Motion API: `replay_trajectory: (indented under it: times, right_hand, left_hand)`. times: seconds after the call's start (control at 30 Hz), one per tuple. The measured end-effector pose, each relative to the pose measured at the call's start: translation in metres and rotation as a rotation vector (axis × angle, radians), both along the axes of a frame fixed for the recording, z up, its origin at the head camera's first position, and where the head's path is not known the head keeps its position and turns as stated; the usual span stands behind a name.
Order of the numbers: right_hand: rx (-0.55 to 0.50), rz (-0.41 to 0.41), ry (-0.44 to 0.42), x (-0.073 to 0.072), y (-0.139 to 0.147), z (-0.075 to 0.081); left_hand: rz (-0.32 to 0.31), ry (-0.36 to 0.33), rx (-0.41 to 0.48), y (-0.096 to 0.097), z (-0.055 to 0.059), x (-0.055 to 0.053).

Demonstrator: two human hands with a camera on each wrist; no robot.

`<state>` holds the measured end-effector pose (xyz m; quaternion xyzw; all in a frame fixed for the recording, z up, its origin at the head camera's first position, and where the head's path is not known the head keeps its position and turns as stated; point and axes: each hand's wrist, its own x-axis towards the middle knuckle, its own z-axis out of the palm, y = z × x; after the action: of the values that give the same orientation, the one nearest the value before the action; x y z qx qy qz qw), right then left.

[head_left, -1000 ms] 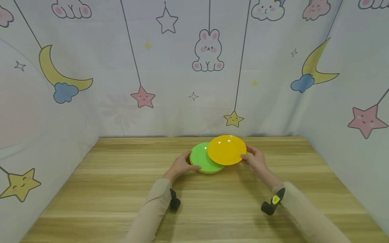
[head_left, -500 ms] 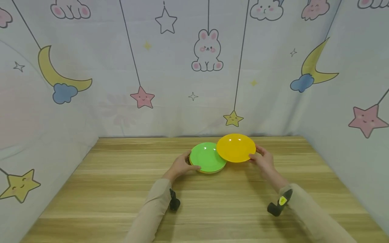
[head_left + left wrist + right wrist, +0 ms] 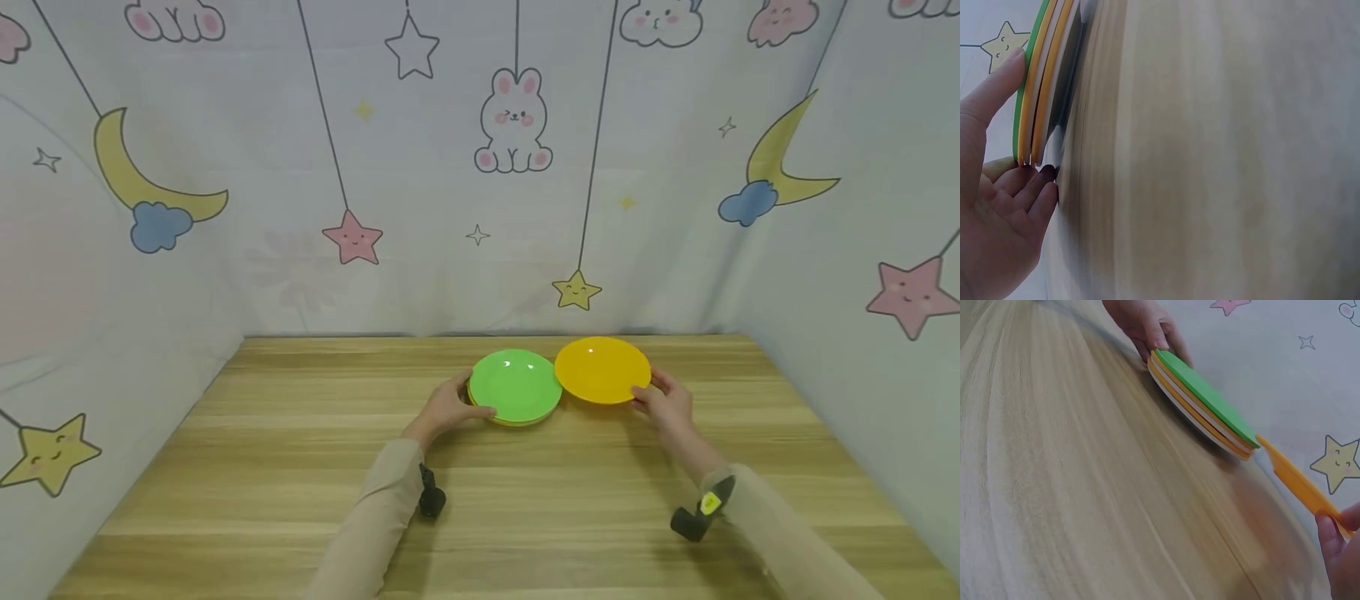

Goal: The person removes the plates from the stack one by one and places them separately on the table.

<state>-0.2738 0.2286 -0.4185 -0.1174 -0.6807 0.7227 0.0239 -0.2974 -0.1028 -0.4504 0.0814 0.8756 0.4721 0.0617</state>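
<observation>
Toward the back of the table, a stack of plates (image 3: 1041, 81) has a green plate (image 3: 516, 386) on top and orange and pale rims layered beneath. My left hand (image 3: 447, 410) holds the stack by its left edge, thumb on the green rim and fingers at the lower rims. An orange plate (image 3: 602, 370) is pinched at its right edge by my right hand (image 3: 669, 408), thumb over the rim. This plate is above the table, just right of the stack; its left edge meets the green rim in the head view. The right wrist view shows it edge-on (image 3: 1300, 484).
The wood-grain table (image 3: 525, 517) ends at a printed cloth backdrop (image 3: 420, 183) close behind the plates. Cloth also flanks both sides. Each wrist wears a small black camera.
My right hand has drawn the orange plate rightward, from over the green plate to beside the stack. More of the green plate shows. My left hand has stayed at the stack's left edge.
</observation>
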Motion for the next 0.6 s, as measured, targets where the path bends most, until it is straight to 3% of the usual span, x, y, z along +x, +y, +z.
replay_trajectory:
  times: [0.43, 0.6]
  right_hand:
    - [-0.027, -0.112, -0.024, 0.009, 0.000, -0.011]
    - [-0.045, -0.121, -0.024, 0.009, 0.003, -0.016]
  left_hand:
    - [-0.008, 0.004, -0.006, 0.000, -0.001, 0.000]
    - [-0.006, 0.003, -0.005, -0.001, -0.003, -0.001]
